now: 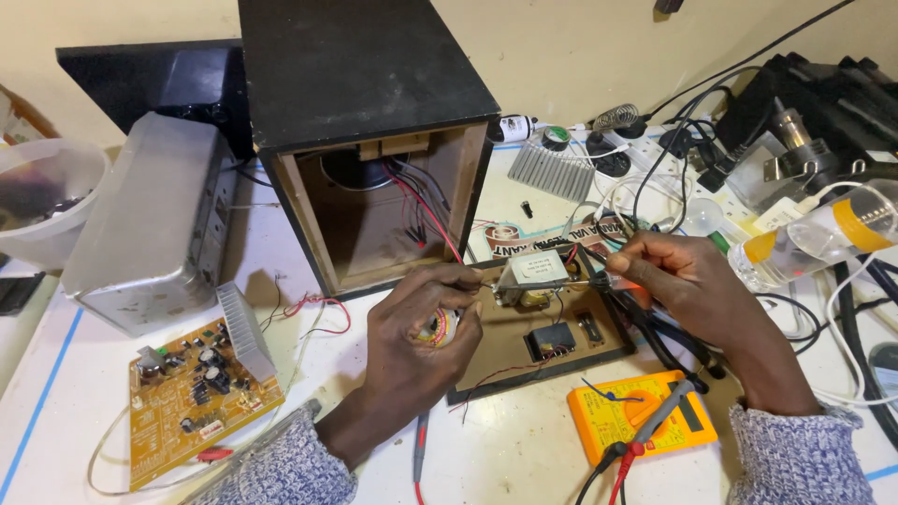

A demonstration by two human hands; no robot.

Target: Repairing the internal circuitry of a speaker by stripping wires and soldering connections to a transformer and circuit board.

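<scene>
Nearest you on the counter (524,458) lies a yellow meter (645,416). Your left hand (416,346) curls around a solder spool (438,327), while your right hand (678,276) pinches a tool at the transformer (535,278), before the open speaker box (374,140).

I am looking at a small electronics repair workshop. The white worktop (524,458) is crowded with repair gear: an orange handheld multimeter (641,418) with red and black probe leads, a bare yellow-brown circuit board (192,402) with a finned aluminium heatsink, an opened black wooden speaker cabinet (374,122) with loose red and black wires, a grey metal chassis (154,224), and tangled black cables (683,140) by the cream wall.
</scene>
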